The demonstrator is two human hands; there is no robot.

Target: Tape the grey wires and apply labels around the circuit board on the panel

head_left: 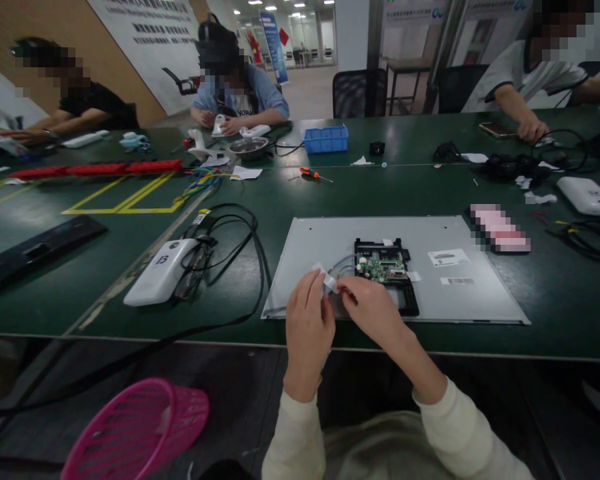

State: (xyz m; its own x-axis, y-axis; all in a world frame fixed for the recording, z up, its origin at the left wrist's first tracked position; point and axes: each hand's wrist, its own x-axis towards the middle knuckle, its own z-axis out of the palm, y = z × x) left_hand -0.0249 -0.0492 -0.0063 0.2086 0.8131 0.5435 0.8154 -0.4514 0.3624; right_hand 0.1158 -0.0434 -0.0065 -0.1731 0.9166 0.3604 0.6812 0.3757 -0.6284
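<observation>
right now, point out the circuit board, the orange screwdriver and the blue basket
Circuit board (pixel 379 269), head view, middle of its green face
Orange screwdriver (pixel 309 173), head view, handle
Blue basket (pixel 326 143), head view, front wall

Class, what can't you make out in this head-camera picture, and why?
All in the head view:
- Exact grip on the white piece: the right hand covers its own fingertips.
- Cables' full course: partly behind the left hand.
- Black frame's near left corner: behind the right hand.
- Label's print: too small.
- Basket's lowest part: cut off by the bottom edge.
</observation>
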